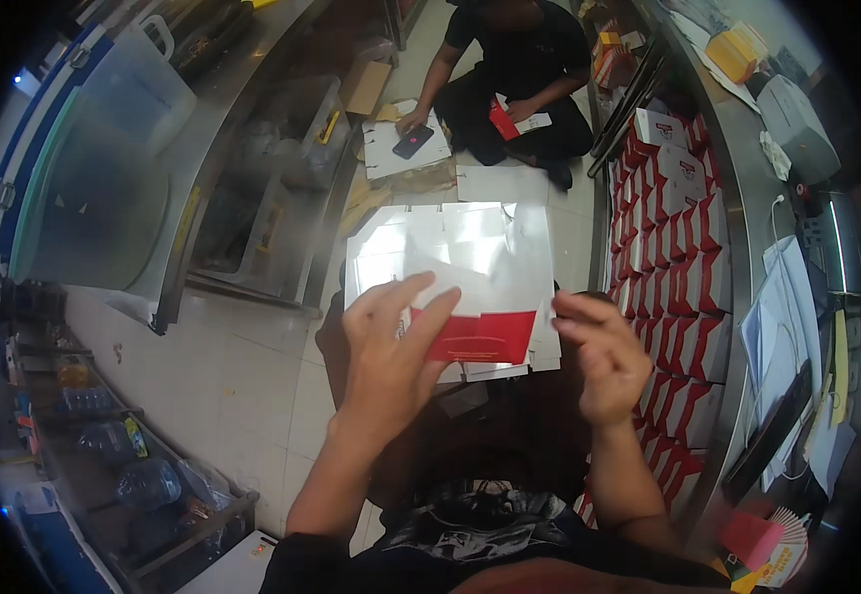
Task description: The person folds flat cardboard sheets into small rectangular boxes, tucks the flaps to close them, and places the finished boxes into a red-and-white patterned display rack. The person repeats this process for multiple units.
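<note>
Head view: from where I stand, a red-and-white box (485, 337), partly formed, sits in front of the person's chest, above a pile of flat white card (376, 262). Its red front wall is up, while a white panel behind appears to lie open, so I judge the folding about midway, with closing left to do. The left hand (386, 342) has its thumb and fingers pinched on the box's left side. Beside the opposite edge, the right hand (608, 361) has loosely bent fingers, apart from one another and seemingly gripping nothing; whether they touch the card I cannot tell. Farther out, a co-worker (519, 69) sits on the floor with another red-and-white piece (505, 119) and a phone (413, 142). Along the right, stacked boxes (673, 267) look already folded.
</note>
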A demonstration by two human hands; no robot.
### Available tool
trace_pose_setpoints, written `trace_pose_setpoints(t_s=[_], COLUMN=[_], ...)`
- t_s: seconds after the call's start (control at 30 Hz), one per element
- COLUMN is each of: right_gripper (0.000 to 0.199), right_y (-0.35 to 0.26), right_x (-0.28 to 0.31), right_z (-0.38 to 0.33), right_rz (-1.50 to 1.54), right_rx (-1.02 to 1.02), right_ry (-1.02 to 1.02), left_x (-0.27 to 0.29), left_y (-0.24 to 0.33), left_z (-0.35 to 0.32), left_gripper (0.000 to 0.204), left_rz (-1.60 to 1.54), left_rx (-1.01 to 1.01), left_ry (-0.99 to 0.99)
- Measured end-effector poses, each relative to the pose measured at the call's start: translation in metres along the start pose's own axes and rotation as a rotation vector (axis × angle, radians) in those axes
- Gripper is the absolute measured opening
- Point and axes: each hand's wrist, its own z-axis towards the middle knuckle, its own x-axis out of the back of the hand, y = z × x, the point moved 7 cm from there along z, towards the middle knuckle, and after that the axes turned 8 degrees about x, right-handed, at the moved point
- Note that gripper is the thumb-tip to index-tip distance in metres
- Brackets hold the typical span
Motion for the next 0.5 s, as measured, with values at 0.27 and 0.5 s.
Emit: trace_pose_setpoints(t_s=[0.27, 0.5], right_gripper=[0.079, 0.042], right_y=[0.101, 0.089], right_x=[0.042, 0.002], right_z=[-0.019, -0.059], right_rz=[0.659, 0.498], right_rx=[-0.901, -1.062], right_ry=[0.111, -0.349], left_x=[-0.007, -0.013], left_y=[-0.033, -0.051], left_z=[-0.035, -0.054], left_gripper=[0.055, 0.059], left_rz=[-0.357, -0.273], left_rx=[-0.125, -0.038], left_ry=[0.110, 0.050])
